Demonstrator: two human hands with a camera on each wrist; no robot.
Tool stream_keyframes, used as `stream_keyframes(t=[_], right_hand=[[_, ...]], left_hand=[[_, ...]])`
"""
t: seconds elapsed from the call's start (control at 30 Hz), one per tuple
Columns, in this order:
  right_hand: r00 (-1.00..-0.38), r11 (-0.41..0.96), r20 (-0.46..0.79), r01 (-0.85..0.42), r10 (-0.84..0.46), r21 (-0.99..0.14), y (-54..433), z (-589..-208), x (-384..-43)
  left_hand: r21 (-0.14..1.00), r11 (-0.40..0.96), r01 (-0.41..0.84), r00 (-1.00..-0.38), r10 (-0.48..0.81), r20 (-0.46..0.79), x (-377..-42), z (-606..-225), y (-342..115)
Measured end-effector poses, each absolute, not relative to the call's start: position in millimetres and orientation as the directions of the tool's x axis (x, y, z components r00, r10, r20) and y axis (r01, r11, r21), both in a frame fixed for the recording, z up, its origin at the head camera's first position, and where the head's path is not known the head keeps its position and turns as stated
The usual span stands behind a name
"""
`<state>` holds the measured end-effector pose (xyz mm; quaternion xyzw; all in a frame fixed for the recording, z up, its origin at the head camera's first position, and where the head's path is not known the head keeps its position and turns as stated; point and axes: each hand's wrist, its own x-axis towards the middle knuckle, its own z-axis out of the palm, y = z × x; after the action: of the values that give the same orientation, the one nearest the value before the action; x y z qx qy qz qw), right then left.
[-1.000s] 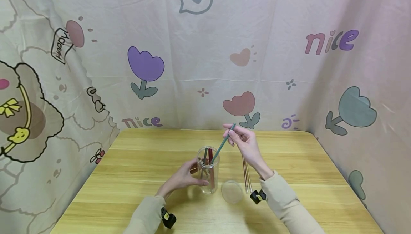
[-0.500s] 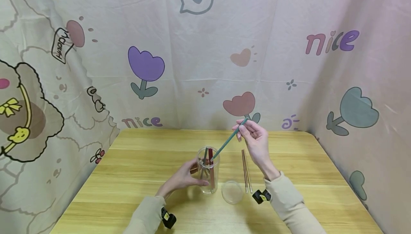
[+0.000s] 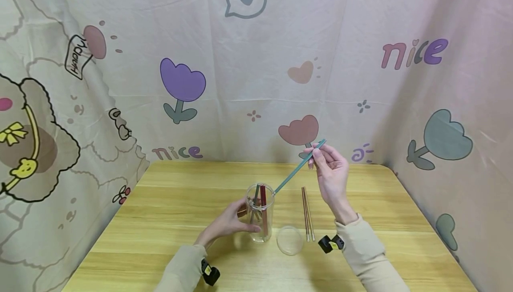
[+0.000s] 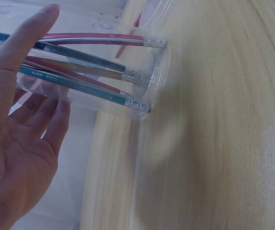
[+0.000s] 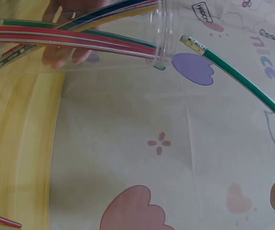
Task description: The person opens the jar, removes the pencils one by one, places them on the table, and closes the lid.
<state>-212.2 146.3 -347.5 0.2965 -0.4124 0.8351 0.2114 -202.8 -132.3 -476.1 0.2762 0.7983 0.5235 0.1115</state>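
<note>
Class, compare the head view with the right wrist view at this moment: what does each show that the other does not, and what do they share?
Only the head view: the round clear lid, the pale sleeves, and the right hand pinching the green pencil.

Only the right wrist view: lettering on a dark pencil, and a visible gap between the green pencil's metal-banded end and the mouth of the jar.

Both: the jar with pencils inside, the left hand at it, part of the right hand, some loose pencils and the printed cloth.
</note>
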Motion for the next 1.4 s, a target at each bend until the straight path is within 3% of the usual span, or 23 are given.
stream_keyframes(t=[0.6,1.07,1.4], right_hand=[[-0.774,-0.56,0.602,-0.592,0.194,-0.58,164.7,-345.1,-214.3],[-0.856,-0.305,0.455,-0.513,0.243,-0.802,177.5,-357.3,-225.3],[-0.895,-0.163,0.393,-0.429,0.212,-0.889,187.6,-371.2,-233.8]], left_hand=[[0.899,0.297,0.322,-0.824,0.555,0.111,-201.7,-477.4,-132.4],[0.897,0.296,0.329,-0.822,0.558,0.118,-202.4,-478.1,-132.4],[0.891,0.301,0.339,-0.822,0.556,0.124,-202.8,-477.4,-132.5]])
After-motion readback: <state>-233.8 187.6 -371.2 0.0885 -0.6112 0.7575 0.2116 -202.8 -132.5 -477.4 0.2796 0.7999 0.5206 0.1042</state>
